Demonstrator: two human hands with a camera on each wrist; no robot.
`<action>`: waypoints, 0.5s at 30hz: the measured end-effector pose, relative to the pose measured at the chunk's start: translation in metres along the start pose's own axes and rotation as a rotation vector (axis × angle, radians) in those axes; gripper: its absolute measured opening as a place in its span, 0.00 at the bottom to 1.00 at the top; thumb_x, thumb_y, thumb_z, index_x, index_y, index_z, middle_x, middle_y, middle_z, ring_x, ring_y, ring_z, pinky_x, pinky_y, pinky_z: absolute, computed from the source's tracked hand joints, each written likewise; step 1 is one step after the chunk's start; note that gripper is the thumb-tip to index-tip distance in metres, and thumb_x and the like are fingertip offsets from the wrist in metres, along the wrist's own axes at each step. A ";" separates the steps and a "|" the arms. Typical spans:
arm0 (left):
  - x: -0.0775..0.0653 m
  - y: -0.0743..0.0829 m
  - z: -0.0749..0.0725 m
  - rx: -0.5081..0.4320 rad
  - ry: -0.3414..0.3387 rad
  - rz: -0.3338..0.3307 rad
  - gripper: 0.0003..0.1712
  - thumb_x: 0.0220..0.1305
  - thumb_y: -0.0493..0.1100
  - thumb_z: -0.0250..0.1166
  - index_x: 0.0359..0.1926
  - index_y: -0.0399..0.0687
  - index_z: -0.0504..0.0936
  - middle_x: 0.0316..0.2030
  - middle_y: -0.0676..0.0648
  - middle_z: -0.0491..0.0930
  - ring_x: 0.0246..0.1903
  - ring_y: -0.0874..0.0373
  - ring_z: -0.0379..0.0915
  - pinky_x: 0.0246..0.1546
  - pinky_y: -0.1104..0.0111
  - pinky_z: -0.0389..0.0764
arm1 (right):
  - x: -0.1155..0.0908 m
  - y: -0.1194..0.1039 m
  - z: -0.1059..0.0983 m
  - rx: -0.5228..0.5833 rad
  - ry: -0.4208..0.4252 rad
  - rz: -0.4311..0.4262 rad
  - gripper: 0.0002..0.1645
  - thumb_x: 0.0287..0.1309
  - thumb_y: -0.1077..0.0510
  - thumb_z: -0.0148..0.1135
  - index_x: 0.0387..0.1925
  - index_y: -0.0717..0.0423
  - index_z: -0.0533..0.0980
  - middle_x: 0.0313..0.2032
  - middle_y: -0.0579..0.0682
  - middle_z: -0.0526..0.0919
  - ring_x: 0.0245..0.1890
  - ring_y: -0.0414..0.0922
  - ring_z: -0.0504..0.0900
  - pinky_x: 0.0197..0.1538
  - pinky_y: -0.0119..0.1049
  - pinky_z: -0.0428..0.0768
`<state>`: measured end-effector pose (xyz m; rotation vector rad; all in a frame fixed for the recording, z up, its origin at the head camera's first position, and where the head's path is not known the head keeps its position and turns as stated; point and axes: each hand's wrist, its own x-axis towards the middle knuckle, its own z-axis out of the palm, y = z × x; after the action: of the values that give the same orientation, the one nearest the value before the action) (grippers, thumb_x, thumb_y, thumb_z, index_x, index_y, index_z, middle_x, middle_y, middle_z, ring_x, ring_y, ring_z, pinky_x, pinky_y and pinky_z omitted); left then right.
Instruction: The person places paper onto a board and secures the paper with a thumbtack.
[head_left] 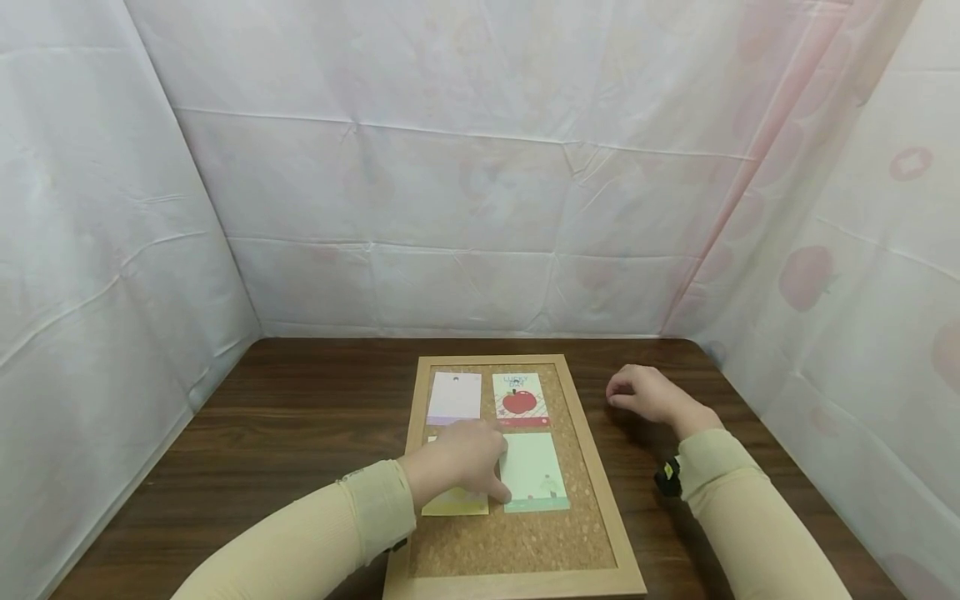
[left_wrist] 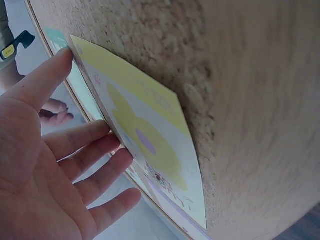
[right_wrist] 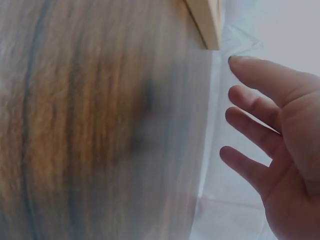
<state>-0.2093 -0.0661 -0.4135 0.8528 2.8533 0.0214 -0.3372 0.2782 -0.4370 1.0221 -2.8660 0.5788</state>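
A cork board [head_left: 517, 546] in a pale wooden frame lies on the table and bears several note cards. Over its lower part, my left hand [head_left: 461, 457] reaches across the yellow card [left_wrist: 150, 125], partly hiding it in the head view. Its thumb and fingertips are at the left edge of the green card [head_left: 536, 471]; whether they press on it I cannot tell. Farther up lie a purple-edged card [head_left: 455, 396] and a card with a red apple [head_left: 520, 400]. To the right of the board, my right hand [head_left: 648, 393] hovers with loosely bent fingers, holding nothing.
The dark wooden table [head_left: 300, 417] extends on both sides of the board. White printed sheets hang behind it, with a back curtain [head_left: 465, 183] and a right curtain [head_left: 862, 292] close to its edges. A dark band [head_left: 667, 477] sits at my right wrist.
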 end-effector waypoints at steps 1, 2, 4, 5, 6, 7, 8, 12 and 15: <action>0.000 0.000 0.000 0.000 0.001 0.001 0.23 0.48 0.68 0.77 0.26 0.57 0.83 0.31 0.58 0.74 0.29 0.61 0.70 0.33 0.66 0.76 | 0.000 -0.001 -0.001 0.004 0.025 -0.013 0.03 0.62 0.62 0.70 0.33 0.52 0.85 0.36 0.42 0.81 0.39 0.45 0.80 0.44 0.48 0.79; 0.000 0.000 0.000 0.001 0.002 0.002 0.23 0.48 0.68 0.77 0.25 0.57 0.83 0.31 0.58 0.74 0.29 0.61 0.70 0.33 0.66 0.76 | 0.000 -0.003 -0.002 0.009 0.049 -0.025 0.01 0.62 0.62 0.70 0.34 0.53 0.85 0.37 0.43 0.82 0.40 0.46 0.81 0.45 0.48 0.79; 0.001 -0.001 0.000 0.002 0.006 0.005 0.23 0.48 0.68 0.77 0.26 0.57 0.83 0.31 0.58 0.74 0.29 0.61 0.70 0.33 0.67 0.76 | 0.000 -0.008 -0.004 0.032 0.088 -0.030 0.01 0.62 0.60 0.71 0.35 0.53 0.86 0.39 0.44 0.82 0.42 0.47 0.81 0.45 0.49 0.80; 0.001 -0.001 0.001 0.004 0.008 0.006 0.23 0.48 0.68 0.77 0.26 0.57 0.83 0.31 0.58 0.74 0.29 0.61 0.70 0.32 0.67 0.76 | 0.000 -0.010 -0.006 0.046 0.106 -0.024 0.01 0.62 0.60 0.71 0.35 0.53 0.86 0.40 0.44 0.82 0.43 0.47 0.81 0.46 0.49 0.80; 0.000 -0.001 0.001 0.006 0.010 0.007 0.23 0.48 0.68 0.77 0.26 0.57 0.83 0.31 0.58 0.74 0.29 0.61 0.70 0.31 0.67 0.75 | -0.001 -0.012 -0.007 0.057 0.121 -0.015 0.01 0.63 0.59 0.71 0.36 0.51 0.86 0.42 0.44 0.82 0.44 0.47 0.81 0.46 0.49 0.80; 0.000 -0.001 0.001 0.008 0.011 0.008 0.23 0.47 0.68 0.77 0.26 0.57 0.83 0.31 0.58 0.74 0.29 0.61 0.69 0.31 0.67 0.75 | -0.001 -0.014 -0.008 0.074 0.136 -0.007 0.01 0.63 0.58 0.71 0.36 0.49 0.86 0.43 0.45 0.82 0.44 0.47 0.81 0.46 0.49 0.80; 0.000 -0.001 0.001 0.010 0.012 0.008 0.23 0.47 0.68 0.78 0.26 0.56 0.83 0.31 0.58 0.74 0.28 0.62 0.69 0.30 0.67 0.75 | -0.001 -0.016 -0.009 0.086 0.151 -0.001 0.02 0.63 0.58 0.71 0.36 0.46 0.86 0.44 0.45 0.81 0.45 0.47 0.81 0.46 0.49 0.80; -0.001 0.000 0.000 0.015 0.011 0.007 0.24 0.47 0.68 0.77 0.25 0.56 0.82 0.31 0.58 0.74 0.28 0.62 0.69 0.29 0.68 0.74 | -0.002 -0.025 -0.012 0.111 0.221 -0.013 0.06 0.63 0.58 0.71 0.37 0.40 0.86 0.46 0.43 0.81 0.46 0.45 0.80 0.46 0.47 0.81; -0.001 0.001 0.000 0.016 0.012 0.005 0.24 0.47 0.68 0.77 0.25 0.57 0.82 0.30 0.59 0.74 0.28 0.62 0.69 0.29 0.68 0.74 | -0.002 -0.032 -0.015 0.102 0.287 -0.067 0.07 0.62 0.59 0.72 0.39 0.41 0.87 0.46 0.42 0.81 0.46 0.44 0.81 0.44 0.45 0.81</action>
<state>-0.2080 -0.0660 -0.4134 0.8663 2.8659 0.0043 -0.3176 0.2620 -0.4127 0.9556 -2.5668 0.8020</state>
